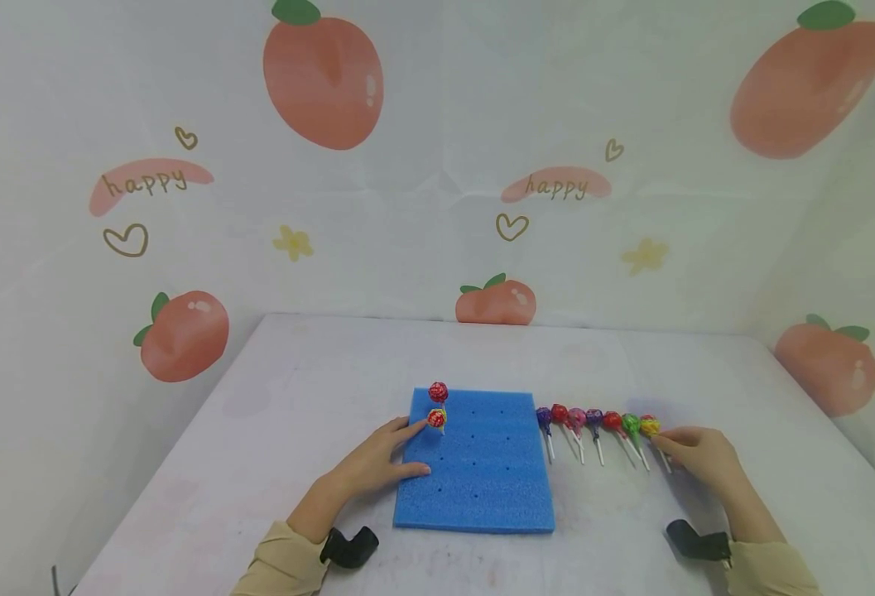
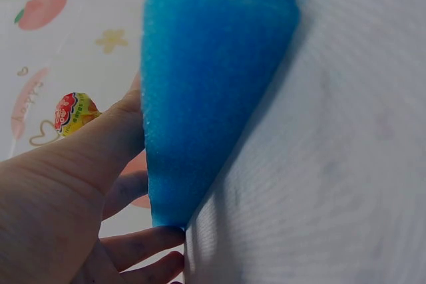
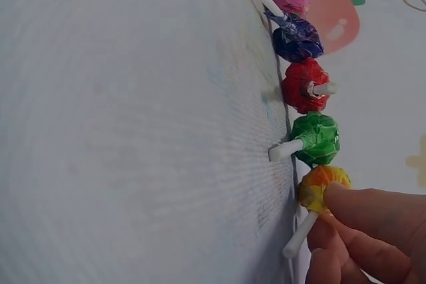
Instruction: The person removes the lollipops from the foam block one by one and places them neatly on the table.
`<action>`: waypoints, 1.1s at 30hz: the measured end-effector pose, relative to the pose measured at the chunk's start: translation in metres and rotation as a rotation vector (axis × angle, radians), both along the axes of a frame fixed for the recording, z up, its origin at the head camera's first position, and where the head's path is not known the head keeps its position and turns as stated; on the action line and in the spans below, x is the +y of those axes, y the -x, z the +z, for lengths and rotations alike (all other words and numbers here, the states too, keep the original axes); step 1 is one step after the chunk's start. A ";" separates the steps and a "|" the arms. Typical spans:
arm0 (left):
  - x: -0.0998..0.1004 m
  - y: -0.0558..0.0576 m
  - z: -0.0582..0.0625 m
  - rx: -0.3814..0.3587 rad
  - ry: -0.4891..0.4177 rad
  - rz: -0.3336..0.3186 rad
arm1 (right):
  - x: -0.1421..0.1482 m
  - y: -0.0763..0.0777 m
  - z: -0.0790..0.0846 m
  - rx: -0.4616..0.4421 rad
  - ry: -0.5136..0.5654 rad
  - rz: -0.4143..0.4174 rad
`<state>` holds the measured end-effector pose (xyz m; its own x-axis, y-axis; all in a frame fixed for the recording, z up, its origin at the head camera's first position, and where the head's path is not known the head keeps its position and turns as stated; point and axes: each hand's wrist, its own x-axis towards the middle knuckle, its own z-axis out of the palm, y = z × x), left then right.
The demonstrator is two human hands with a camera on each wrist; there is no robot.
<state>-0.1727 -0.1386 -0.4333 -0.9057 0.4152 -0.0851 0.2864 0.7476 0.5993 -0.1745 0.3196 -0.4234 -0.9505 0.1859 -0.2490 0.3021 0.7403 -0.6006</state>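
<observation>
A blue foam board (image 1: 492,480) with rows of small holes lies on the table. Two lollipops stand upright in its back left part: a red one (image 1: 438,391) and, in front of it, a red-and-yellow one (image 1: 436,419). My left hand (image 1: 373,463) rests on the board's left edge, fingers fairly straight, the index fingertip close by the front lollipop. In the left wrist view, fingers lie along the foam's edge (image 2: 206,98). Between thumb and fingers, my right hand (image 1: 698,455) pinches the yellow-and-orange lollipop (image 3: 316,187) at its head; its white stick points toward the front.
Right of the board runs a row of several wrapped lollipops, among them purple (image 1: 545,416), pink (image 1: 576,418), red (image 1: 612,420) and green (image 1: 631,425), sticks toward me. The green one (image 3: 316,139) lies right beside the pinched one. A printed cloth (image 1: 407,232) hangs behind the table.
</observation>
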 end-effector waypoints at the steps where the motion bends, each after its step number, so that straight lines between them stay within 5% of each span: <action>1: 0.000 0.000 0.000 0.000 0.000 -0.001 | 0.000 0.000 0.000 0.001 0.003 -0.002; 17: 0.000 -0.001 0.002 -0.003 -0.009 -0.004 | -0.016 -0.001 0.021 0.055 -0.011 0.015; 24: 0.000 -0.001 0.000 0.003 -0.006 0.002 | -0.042 -0.002 0.033 0.235 -0.053 0.125; 33: 0.000 -0.001 0.000 0.011 -0.006 -0.002 | -0.091 0.001 0.037 0.275 0.005 0.226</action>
